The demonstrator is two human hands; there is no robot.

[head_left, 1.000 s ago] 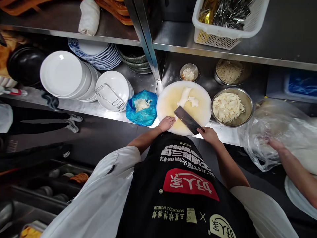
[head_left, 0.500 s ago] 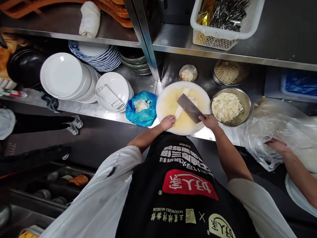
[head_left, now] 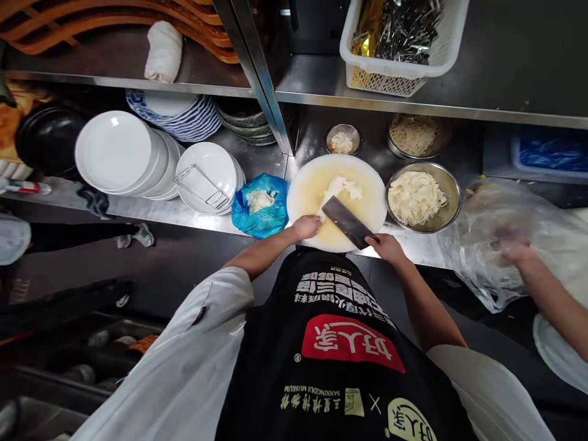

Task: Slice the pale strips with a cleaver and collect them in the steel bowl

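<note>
A round white cutting board (head_left: 303, 190) with a yellowed middle lies on the steel counter. My right hand (head_left: 384, 247) is closed round the handle of a cleaver (head_left: 346, 222), whose broad blade slants across the board. Pale white food pieces (head_left: 342, 187) lie beyond the blade. At the board's near left, my left hand (head_left: 307, 226) has its fingers closed on the near end of the white food, just left of the blade. Right of the board stands a steel bowl (head_left: 454, 205) of pale slices (head_left: 416, 197); left of it sits a blue plastic bag (head_left: 275, 217) with white food inside.
White plates (head_left: 114, 153) are stacked at left, a wire rack (head_left: 202, 187) on the nearer stack. Behind the board are a small bowl (head_left: 343, 139) and a bowl of shreds (head_left: 416, 133). A shelf holds a white basket (head_left: 390, 64). Another person's hand (head_left: 512, 245) is at a clear bag (head_left: 478, 245).
The cleaver and my right hand have moved slightly left and nearer me. More white pieces show beyond the blade. The other person's hand has shifted up at the clear bag.
</note>
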